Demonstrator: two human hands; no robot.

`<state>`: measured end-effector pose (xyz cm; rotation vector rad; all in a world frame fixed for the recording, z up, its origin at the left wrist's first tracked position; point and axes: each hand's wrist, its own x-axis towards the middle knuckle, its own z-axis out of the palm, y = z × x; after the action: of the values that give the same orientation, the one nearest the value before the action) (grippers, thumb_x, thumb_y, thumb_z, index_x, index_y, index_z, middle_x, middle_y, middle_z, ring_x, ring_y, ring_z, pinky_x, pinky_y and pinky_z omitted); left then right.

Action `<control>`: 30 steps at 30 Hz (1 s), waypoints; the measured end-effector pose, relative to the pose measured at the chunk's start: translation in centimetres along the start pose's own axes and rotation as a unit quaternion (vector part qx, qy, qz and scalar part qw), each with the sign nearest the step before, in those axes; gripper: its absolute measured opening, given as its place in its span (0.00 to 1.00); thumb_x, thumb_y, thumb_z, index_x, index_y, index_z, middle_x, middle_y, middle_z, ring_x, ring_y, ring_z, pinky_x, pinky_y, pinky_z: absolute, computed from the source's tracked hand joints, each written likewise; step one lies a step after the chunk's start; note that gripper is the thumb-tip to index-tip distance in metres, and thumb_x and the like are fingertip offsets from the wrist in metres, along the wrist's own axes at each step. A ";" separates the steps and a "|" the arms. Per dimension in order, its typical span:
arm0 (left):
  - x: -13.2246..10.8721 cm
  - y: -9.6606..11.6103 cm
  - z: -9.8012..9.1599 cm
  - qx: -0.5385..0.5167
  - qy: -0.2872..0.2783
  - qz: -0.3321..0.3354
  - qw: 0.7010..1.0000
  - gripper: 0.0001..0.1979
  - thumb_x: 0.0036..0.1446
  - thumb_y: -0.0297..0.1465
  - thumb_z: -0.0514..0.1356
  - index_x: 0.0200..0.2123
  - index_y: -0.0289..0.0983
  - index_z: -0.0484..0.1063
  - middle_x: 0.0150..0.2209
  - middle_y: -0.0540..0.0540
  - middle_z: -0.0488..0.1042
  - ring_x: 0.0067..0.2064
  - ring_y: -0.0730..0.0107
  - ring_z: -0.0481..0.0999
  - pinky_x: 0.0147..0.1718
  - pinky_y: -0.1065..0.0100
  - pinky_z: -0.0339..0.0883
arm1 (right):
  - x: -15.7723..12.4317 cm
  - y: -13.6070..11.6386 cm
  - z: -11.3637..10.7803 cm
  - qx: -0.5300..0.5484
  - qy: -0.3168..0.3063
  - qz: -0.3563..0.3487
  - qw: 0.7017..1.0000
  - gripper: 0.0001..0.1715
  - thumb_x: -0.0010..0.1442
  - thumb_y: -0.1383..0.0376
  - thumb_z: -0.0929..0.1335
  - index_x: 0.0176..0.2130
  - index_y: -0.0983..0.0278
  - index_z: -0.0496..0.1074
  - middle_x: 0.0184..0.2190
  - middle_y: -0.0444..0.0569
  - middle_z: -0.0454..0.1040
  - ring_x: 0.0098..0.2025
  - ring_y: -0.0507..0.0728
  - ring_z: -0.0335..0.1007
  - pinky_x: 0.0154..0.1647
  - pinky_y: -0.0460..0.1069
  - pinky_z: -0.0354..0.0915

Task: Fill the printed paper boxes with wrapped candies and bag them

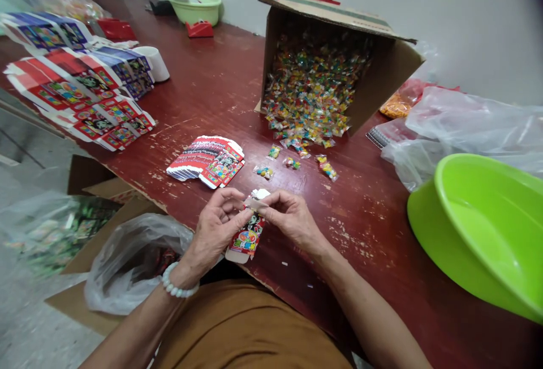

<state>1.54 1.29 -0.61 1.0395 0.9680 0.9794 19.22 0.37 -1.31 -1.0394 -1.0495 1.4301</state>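
Both hands meet at the table's near edge over a small red printed carton [247, 237]. My left hand [215, 224] grips the carton's side with curled fingers. My right hand [289, 217] pinches the carton's white top flaps. Beyond them lies a fanned stack of flat red cartons [206, 158]. Several small wrapped candy packets [292, 161] lie loose on the red-brown table [212, 86]. They spill from a tipped cardboard box [394, 63] full of candy packets [314, 83].
Rows of flat printed cartons [80, 86] cover the table's left end. A lime green basin [487, 227] sits tilted at the right, clear plastic bags [470, 125] behind it. A second green basin [195, 7] and red tape dispenser [199, 29] stand far back. A plastic bag [136, 261] hangs lower left.
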 end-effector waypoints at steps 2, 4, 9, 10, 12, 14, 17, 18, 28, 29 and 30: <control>-0.1 0.0 0.2 -0.066 -0.007 -0.057 0.996 0.26 0.49 0.36 0.73 0.47 0.42 0.65 0.34 0.53 0.78 0.31 0.71 0.78 0.31 0.72 0.72 | -0.2 0.3 -0.1 -0.016 0.021 -0.037 0.999 0.13 0.51 0.57 0.78 0.30 0.62 0.77 0.28 0.44 0.77 0.29 0.51 0.70 0.33 0.47 0.66; -0.3 -0.1 0.3 -0.098 -0.058 -0.128 0.985 0.27 0.53 0.43 0.70 0.51 0.42 0.65 0.36 0.49 0.79 0.31 0.68 0.80 0.30 0.70 0.73 | -0.5 0.4 -0.2 -0.042 0.025 -0.055 0.997 0.11 0.55 0.57 0.76 0.32 0.62 0.78 0.27 0.44 0.77 0.26 0.51 0.69 0.28 0.46 0.66; -0.4 -0.7 0.7 -0.123 -0.111 -0.240 0.956 0.30 0.61 0.57 0.53 0.50 0.37 0.69 0.32 0.44 0.78 0.21 0.66 0.78 0.20 0.69 0.69 | -1.0 -0.2 -0.4 -0.136 -0.049 -0.120 0.982 0.09 0.62 0.58 0.71 0.38 0.62 0.79 0.40 0.50 0.81 0.22 0.48 0.69 0.28 0.47 0.69; -0.4 -0.7 0.9 -0.118 -0.100 -0.239 0.959 0.30 0.61 0.57 0.52 0.50 0.38 0.69 0.31 0.45 0.78 0.20 0.67 0.77 0.19 0.70 0.67 | -1.1 -0.4 -0.4 -0.140 -0.055 -0.119 0.982 0.10 0.63 0.58 0.71 0.37 0.62 0.79 0.42 0.50 0.81 0.23 0.48 0.70 0.30 0.48 0.71; -0.2 -0.8 1.1 -0.094 -0.084 -0.222 0.967 0.30 0.62 0.57 0.52 0.50 0.38 0.71 0.31 0.46 0.78 0.18 0.69 0.75 0.17 0.71 0.65 | -0.9 -0.6 -0.2 -0.123 -0.048 -0.085 0.988 0.12 0.63 0.57 0.71 0.35 0.63 0.77 0.43 0.51 0.81 0.23 0.48 0.71 0.29 0.48 0.71; -0.1 -0.8 1.3 -0.056 -0.072 -0.193 0.977 0.31 0.61 0.57 0.52 0.46 0.36 0.73 0.30 0.45 0.78 0.17 0.70 0.74 0.16 0.72 0.65 | -0.5 -0.7 0.0 -0.105 -0.034 -0.043 0.993 0.13 0.60 0.55 0.72 0.35 0.63 0.76 0.39 0.49 0.81 0.22 0.48 0.70 0.25 0.46 0.69; -0.1 -0.8 1.5 -0.014 -0.060 -0.158 0.985 0.33 0.60 0.58 0.53 0.39 0.33 0.75 0.28 0.44 0.78 0.18 0.71 0.74 0.17 0.72 0.66 | 0.3 -1.0 0.3 -0.081 -0.031 0.000 0.996 0.14 0.55 0.55 0.75 0.34 0.63 0.76 0.28 0.44 0.78 0.20 0.49 0.70 0.21 0.45 0.66; -0.1 -0.7 1.5 -0.008 -0.056 -0.156 0.986 0.33 0.59 0.59 0.53 0.38 0.32 0.75 0.27 0.44 0.78 0.18 0.71 0.75 0.18 0.72 0.67 | 0.5 -1.1 0.4 -0.062 -0.035 0.018 0.997 0.14 0.54 0.55 0.76 0.33 0.63 0.76 0.25 0.43 0.77 0.20 0.50 0.70 0.20 0.46 0.66; 0.1 -0.5 0.9 0.010 -0.051 -0.173 0.984 0.31 0.56 0.58 0.59 0.37 0.33 0.77 0.25 0.44 0.78 0.19 0.69 0.73 0.16 0.70 0.68 | 1.1 -1.2 0.3 -0.049 -0.008 0.053 0.997 0.10 0.50 0.60 0.75 0.27 0.63 0.75 0.23 0.42 0.75 0.22 0.49 0.67 0.25 0.46 0.64; 0.2 -0.5 0.8 0.008 -0.053 -0.174 0.983 0.32 0.55 0.58 0.59 0.38 0.33 0.77 0.25 0.44 0.78 0.19 0.69 0.73 0.16 0.70 0.68 | 1.1 -1.1 0.1 -0.060 -0.016 0.046 0.997 0.09 0.51 0.60 0.75 0.27 0.63 0.75 0.24 0.42 0.75 0.23 0.49 0.68 0.26 0.46 0.64; 0.2 -0.7 0.8 0.006 -0.052 -0.175 0.983 0.32 0.55 0.59 0.58 0.38 0.33 0.77 0.25 0.44 0.78 0.19 0.69 0.73 0.16 0.70 0.68 | 1.1 -1.1 -0.1 -0.074 -0.029 0.035 0.996 0.09 0.52 0.60 0.75 0.29 0.63 0.75 0.25 0.42 0.75 0.24 0.50 0.68 0.28 0.47 0.64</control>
<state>2.43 1.13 -1.09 0.8828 1.0294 0.6234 19.46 1.53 -0.31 -1.1555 -1.1855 1.4632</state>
